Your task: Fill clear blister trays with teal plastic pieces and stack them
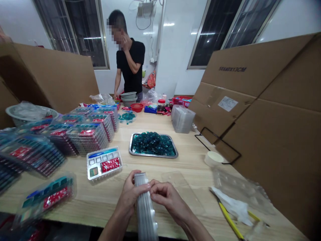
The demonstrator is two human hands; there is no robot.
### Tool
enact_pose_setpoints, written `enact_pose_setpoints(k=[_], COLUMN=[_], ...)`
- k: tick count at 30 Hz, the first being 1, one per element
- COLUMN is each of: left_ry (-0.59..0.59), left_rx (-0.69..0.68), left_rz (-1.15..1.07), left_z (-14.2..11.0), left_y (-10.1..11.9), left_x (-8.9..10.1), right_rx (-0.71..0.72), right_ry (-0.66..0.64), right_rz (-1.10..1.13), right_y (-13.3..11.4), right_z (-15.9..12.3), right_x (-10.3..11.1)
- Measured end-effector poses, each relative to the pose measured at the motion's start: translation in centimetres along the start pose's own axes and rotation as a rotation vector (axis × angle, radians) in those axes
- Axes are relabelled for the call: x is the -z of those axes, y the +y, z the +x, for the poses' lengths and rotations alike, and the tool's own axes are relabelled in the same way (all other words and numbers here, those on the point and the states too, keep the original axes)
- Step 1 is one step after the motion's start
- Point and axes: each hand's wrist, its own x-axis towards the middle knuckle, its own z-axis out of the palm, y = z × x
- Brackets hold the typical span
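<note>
My left hand is wrapped round a stack of thin transparent plastic trays, held upright on edge near the table's front edge. The fingers of my right hand are pinched together at the stack's right side, close to the left thumb; whether a tray edge is between them is hidden. Ahead of my hands lies a metal tray heaped with dark teal gem-like pieces. To the left sits an uncovered plastic kit box with a blue pen, a red patterned packet and small compartments.
Stacks of filled kit boxes crowd the left side. A transparent lid, tape roll, yellow-handled cutter and white tissue lie right. Tall cardboard walls the right side. A person stands at the far end.
</note>
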Motion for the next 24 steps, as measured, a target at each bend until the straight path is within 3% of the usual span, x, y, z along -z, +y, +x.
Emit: enact_pose_setpoints(k=[9,14,21,24], left_ry=[0.032,0.084,0.169,0.146], left_rx=[-0.011,-0.001,0.025,0.031], left_rz=[0.039,0.06,0.025,-0.042], left_z=[0.2,-0.2,-0.7,0.3], left_y=[0.5,1.3,1.5,0.4], left_x=[0.2,1.7,3.3,3.9], right_rx=[0.029,0.02,0.141,0.243], right_ry=[0.043,0.154,0.492,0.385], right_rz=[-0.017,-0.031,-0.797,-0.967], right_y=[0.2,0.6,2.0,3.9], right_z=[0.1,0.3,-0.9,-0.8], right_x=[-0.1,1.3,5.8,6.5])
